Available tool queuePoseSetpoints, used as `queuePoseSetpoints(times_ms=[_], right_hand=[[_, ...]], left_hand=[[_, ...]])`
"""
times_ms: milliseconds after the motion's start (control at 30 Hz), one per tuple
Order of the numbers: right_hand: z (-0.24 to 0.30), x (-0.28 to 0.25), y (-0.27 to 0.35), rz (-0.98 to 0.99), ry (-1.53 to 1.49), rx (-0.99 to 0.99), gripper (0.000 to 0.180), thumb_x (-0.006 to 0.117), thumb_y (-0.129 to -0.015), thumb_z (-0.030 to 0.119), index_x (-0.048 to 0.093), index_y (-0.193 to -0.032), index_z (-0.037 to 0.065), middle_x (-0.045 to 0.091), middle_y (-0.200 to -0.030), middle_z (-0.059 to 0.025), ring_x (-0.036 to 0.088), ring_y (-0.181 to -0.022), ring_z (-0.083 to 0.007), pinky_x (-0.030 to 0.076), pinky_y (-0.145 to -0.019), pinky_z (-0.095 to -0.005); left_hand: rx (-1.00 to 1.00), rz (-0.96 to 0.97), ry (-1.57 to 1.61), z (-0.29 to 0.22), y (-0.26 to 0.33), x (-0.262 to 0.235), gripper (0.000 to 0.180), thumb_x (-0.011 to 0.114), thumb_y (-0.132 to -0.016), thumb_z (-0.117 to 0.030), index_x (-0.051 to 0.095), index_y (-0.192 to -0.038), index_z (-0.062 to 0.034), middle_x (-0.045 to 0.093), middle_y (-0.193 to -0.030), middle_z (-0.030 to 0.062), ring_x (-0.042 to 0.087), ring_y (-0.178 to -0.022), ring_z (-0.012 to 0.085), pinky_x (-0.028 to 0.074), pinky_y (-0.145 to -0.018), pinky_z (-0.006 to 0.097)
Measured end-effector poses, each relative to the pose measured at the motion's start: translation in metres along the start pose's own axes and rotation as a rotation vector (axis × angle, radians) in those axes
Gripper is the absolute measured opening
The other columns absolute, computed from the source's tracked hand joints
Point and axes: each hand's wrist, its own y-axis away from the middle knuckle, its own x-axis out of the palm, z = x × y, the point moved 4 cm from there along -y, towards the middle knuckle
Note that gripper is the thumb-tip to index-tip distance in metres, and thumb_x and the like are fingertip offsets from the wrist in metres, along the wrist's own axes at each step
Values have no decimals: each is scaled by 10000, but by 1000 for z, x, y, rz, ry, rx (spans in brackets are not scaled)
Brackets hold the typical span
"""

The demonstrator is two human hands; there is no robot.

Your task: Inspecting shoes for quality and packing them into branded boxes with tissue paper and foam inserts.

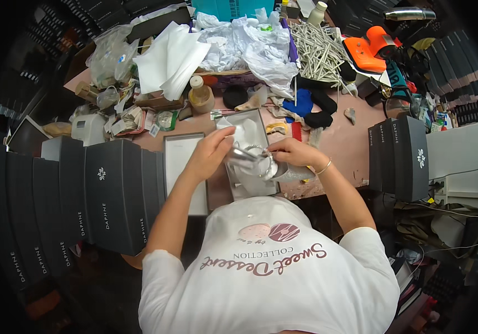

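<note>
Between my hands is a silver shoe (296,173) with a sparkling strap (271,167), held over a grey shoebox (263,129). My right hand (296,152) is closed on the strap side, fingertips pinched together. My left hand (211,153) is at the box's left side, its fingers together and curled beside a shiny silver part (244,156), which is blurred. Whether that part belongs to the same shoe I cannot tell, and what the left fingers grip is hidden. White tissue paper (245,132) lines the box.
A shallow box lid (185,146) lies left of the box. Stacked dark shoeboxes (111,192) stand at the left, more dark boxes (410,158) at the right. Behind are white paper sheets (167,60), crumpled tissue (244,47), many thin paper rolls (321,53) and a bottle (200,97).
</note>
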Motion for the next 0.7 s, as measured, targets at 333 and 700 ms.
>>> queuePoseSetpoints(times_ms=[333, 700], right_hand=[[94, 59, -2, -300, 677, -320, 368, 727, -680, 278, 648, -984, 86, 598, -1009, -55, 518, -1029, -237, 374, -855, -375], [99, 113, 1, 140, 43, -344, 330, 676, -812, 327, 647, -883, 6, 615, -809, -157, 617, -704, -341, 495, -648, -404]], left_hand=[[-567, 173, 1129, 47, 91, 64, 590, 462, -968, -413, 351, -1384, -10, 515, -1279, 152, 546, -1143, 218, 441, -986, 353], [-324, -133, 798, 20, 126, 44, 843, 627, -801, -287, 193, -1447, 38, 360, -1409, 139, 355, -1309, 231, 273, -1088, 334]])
